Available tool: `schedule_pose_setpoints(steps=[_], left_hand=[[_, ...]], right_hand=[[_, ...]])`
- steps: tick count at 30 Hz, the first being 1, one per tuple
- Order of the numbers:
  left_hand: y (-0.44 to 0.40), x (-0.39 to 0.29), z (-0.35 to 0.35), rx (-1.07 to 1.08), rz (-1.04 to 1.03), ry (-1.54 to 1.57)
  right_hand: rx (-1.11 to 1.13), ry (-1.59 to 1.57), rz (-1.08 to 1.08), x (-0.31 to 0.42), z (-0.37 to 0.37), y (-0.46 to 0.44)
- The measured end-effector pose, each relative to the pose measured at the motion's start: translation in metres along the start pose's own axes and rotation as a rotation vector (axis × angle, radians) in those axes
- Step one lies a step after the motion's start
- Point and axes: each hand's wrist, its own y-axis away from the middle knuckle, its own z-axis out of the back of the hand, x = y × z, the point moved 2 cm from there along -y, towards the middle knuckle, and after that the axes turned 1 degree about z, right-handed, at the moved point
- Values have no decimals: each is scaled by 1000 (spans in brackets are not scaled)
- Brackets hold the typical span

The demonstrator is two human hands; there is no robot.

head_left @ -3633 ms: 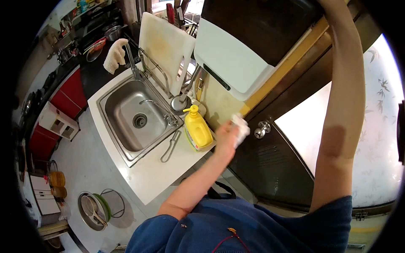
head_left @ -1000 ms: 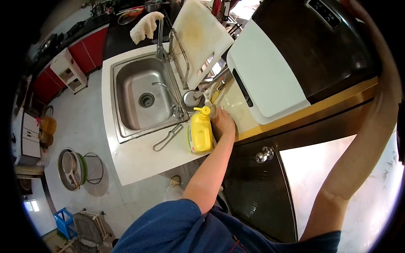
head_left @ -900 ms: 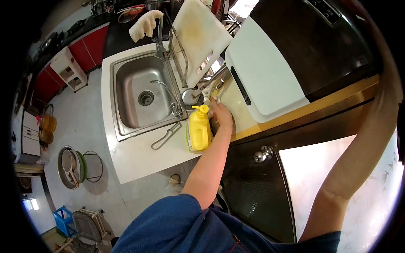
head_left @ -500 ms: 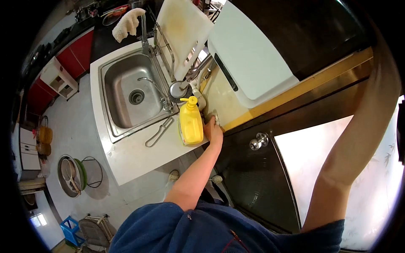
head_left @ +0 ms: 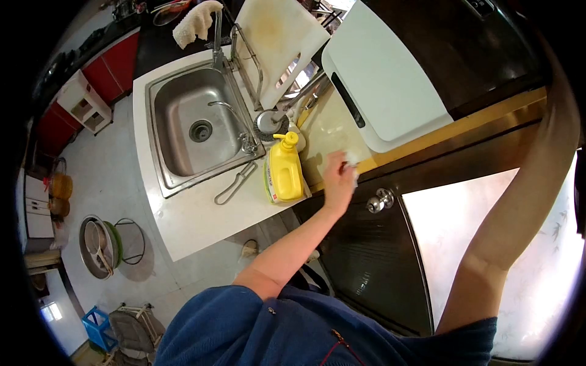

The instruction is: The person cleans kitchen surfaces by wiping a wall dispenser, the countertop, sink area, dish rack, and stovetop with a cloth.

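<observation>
The left hand (head_left: 339, 183), its grip closed on a partly hidden white wad (head_left: 352, 160), is by the table's (head_left: 323, 135) yellow edge near the yellow bottle (head_left: 285, 171), forearm slanting up, while the right arm (head_left: 519, 213) stretches upward, its unseen hand's state impossible to tell.

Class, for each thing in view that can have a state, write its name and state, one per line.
left hand: curled, holding wad
crumpled white wad: held
yellow plastic pump bottle: upright
white rectangular cutting board: propped up
tall chrome faucet: not running
cream textured cloth: draped over faucet
</observation>
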Motion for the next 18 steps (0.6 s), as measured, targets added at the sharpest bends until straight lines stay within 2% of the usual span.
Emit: schedule_pose_setpoints(steps=[2, 3, 5, 6, 8, 10, 12, 13, 14, 18], left_hand=[[10, 73, 17, -54, 165, -137], [18, 126, 19, -148, 230, -123], [16, 149, 24, -141, 307, -201], [16, 150, 26, -133, 383, -279], [12, 121, 19, -121, 327, -257], [3, 49, 11, 5, 76, -97], [-3, -8, 7, 56, 27, -26], [-4, -21, 5, 108, -26, 49], [-5, -18, 6, 108, -24, 48], [-4, 33, 19, 117, -3, -4]], right_hand=[[24, -4, -69, -14, 8, -10], [24, -3, -69, -14, 7, -10], [19, -14, -73, -14, 7, -9], [22, -8, -74, -14, 8, -10], [35, -200, -83, -15, 7, -13], [36, -208, -102, -13, 8, -12], [37, -218, -118, -15, 8, -11], [27, -96, -86, -16, 9, -11], [16, 27, -54, -17, 9, -10], [-6, 22, -88, -10, 6, -6]])
